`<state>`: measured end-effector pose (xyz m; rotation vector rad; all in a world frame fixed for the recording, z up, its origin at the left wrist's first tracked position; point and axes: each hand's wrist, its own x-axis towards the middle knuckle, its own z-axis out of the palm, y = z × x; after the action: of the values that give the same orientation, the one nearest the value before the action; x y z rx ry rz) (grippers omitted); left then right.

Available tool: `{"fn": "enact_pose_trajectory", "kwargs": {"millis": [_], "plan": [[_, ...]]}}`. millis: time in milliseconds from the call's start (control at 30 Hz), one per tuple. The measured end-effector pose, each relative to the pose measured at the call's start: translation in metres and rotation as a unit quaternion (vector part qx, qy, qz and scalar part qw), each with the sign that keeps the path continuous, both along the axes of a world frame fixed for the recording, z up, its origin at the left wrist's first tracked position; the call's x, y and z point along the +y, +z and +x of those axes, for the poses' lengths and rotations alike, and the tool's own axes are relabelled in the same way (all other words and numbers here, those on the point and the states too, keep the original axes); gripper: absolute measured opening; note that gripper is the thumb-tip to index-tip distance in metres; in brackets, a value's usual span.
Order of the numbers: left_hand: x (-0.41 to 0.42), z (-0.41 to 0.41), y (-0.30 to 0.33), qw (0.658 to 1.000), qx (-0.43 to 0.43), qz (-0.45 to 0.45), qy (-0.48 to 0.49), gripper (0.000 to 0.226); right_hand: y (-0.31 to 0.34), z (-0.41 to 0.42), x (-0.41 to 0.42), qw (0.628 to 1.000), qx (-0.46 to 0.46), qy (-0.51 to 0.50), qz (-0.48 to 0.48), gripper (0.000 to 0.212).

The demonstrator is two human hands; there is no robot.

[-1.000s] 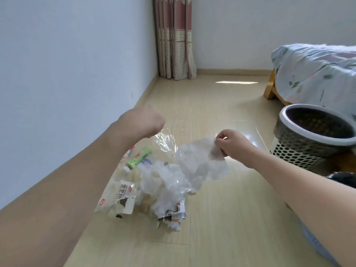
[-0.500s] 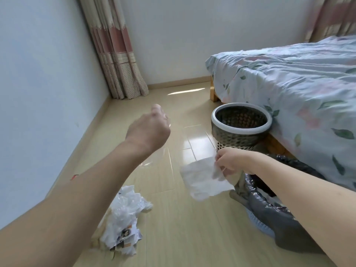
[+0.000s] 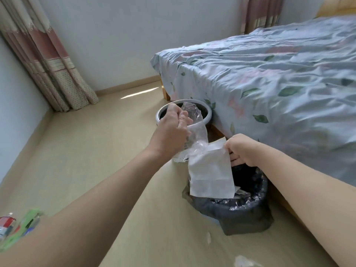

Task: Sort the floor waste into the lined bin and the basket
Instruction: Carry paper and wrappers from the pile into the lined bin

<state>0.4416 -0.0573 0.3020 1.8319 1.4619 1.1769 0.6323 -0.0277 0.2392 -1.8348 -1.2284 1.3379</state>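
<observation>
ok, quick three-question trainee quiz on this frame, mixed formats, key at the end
1. True or false: the left hand grips a clear plastic wrapper in front of the basket.
2. Multiple choice: the white tissue pinched by the right hand hangs over A) the bed, B) the lined bin, C) the curtain.
3. Fill in: the bin liner is ____ in colour.

Key: 1 true; 2 B; 3 black
</observation>
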Motion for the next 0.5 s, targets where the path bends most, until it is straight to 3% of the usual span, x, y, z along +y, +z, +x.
{"fn": "enact_pose_trajectory", "kwargs": {"millis": [167,300,400,500], "plan": [[0.018,0.055,-0.063,0.985,0.126,-0.046,-0.108,0.02,-0.024,0.042,0.005,0.994,0.002,-0.106,-0.014,0.023],[0.029,0.091,-0.119,0.938,0.267,-0.113,-0.192,0.021,-0.046,0.063,0.01,0.995,-0.051,-0.088,-0.022,0.032],[0.037,0.108,-0.159,0.856,0.393,-0.222,-0.251,0.021,-0.058,0.069,0.011,0.988,-0.143,-0.06,0.022,0.031],[0.04,0.113,-0.184,0.743,0.499,-0.319,-0.312,0.04,-0.069,0.067,0.007,0.98,-0.192,-0.032,0.036,0.033]]}}
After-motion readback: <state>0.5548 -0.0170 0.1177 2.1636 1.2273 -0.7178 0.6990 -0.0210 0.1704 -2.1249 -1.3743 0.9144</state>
